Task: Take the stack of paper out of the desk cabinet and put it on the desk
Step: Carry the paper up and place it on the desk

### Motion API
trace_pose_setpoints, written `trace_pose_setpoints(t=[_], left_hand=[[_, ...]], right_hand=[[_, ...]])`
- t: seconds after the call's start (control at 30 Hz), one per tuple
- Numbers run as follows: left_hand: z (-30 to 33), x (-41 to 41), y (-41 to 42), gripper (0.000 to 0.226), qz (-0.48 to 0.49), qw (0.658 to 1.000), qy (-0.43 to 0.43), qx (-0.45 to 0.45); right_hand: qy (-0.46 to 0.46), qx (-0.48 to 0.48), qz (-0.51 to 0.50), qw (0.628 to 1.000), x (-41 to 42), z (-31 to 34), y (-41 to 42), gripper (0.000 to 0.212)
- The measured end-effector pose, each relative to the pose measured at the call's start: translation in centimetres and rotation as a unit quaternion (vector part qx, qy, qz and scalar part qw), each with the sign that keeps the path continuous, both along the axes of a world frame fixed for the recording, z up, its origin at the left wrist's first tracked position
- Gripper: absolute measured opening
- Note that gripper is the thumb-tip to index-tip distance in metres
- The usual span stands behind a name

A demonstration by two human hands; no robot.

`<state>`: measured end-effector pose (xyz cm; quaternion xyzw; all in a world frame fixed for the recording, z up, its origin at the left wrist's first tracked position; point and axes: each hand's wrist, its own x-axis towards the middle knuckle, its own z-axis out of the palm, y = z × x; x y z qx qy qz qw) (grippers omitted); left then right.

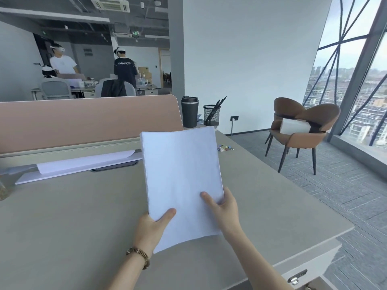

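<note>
Both hands grip the stack of paper by its near end above the desk: left hand at the near-left corner, right hand on its right edge, thumbs on top. Beyond the paper stand a dark cup and a mesh pen holder.

A grey counter is carrying a dark travel mug at its far edge. Just right of the mug, a mesh pen cup is standing; nearer than it, small colourful clips are lying; far left, a white sheet is resting.
</note>
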<state>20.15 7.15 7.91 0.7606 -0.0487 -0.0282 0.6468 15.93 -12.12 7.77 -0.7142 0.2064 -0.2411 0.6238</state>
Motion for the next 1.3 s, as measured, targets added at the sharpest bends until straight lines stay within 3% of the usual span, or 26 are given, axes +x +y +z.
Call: trace_pose_setpoints(t=[0.37, 0.53, 0.7, 0.9, 1.07, 1.3], left_hand=[[-0.5, 5.3, -11.7, 0.03, -0.074, 0.985, 0.125, 0.096], [-1.3, 7.8, -17.3, 0.019, -0.029, 0.982, 0.059, 0.176], [-2.5, 10.2, -21.8, 0.022, -0.022, 0.934, -0.056, 0.353], [-3.4, 12.3, -25.8, 0.033, -0.013, 0.906, -0.114, 0.408], [-4.6, 12.7, -26.7, 0.038, 0.035, 0.849, -0.151, 0.505], [-5.2, 12.3, -26.7, 0.051, 0.04, 0.822, -0.154, 0.546]], right_hand=[[0.234, -0.126, -0.006, 0.964, 4.7, -0.4, -12.4, 0.042], [0.262, -0.179, -0.025, 0.948, 7.7, -1.4, -18.1, 0.049], [0.294, -0.25, -0.018, 0.922, 10.5, -1.7, -23.2, 0.058], [0.339, -0.321, -0.033, 0.884, 12.4, -1.5, -26.5, 0.065], [0.351, -0.362, -0.045, 0.862, 12.9, -2.2, -27.2, 0.068], [0.373, -0.441, -0.024, 0.816, 12.8, -2.1, -27.8, 0.073]])
